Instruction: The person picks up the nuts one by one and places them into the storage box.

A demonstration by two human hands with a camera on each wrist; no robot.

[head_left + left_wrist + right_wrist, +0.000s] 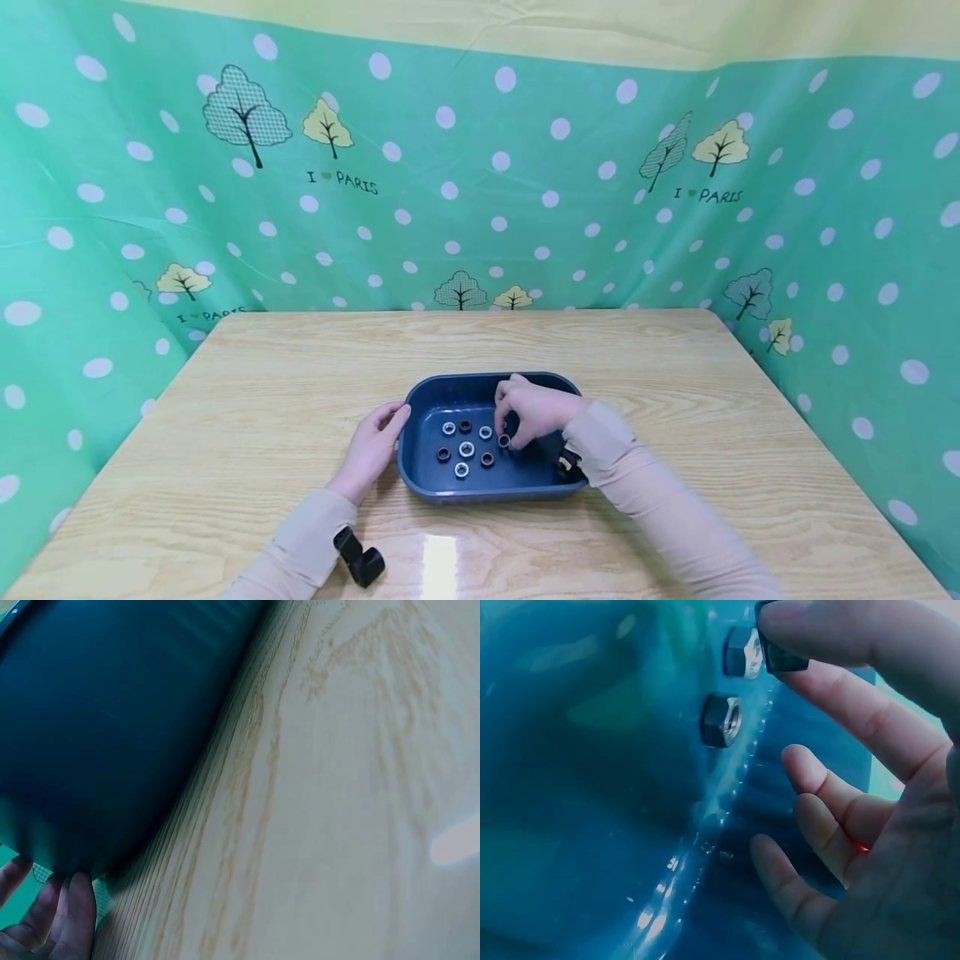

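A dark blue plastic basin sits on the wooden table, with several loose hex nuts on its floor, some silver and some dark. At the basin's left end my left hand grips the rim. The left wrist view has its fingertips against the outer wall. My right hand reaches inside, pinching a dark nut between thumb and index finger; its other fingers are spread. Close by in the right wrist view are a silver nut and another nut.
The pale wooden table extends around the basin on all sides. A green dotted curtain hangs behind it and along both sides. Black wrist-worn devices are on both sleeves; the right one is low over the basin's right end.
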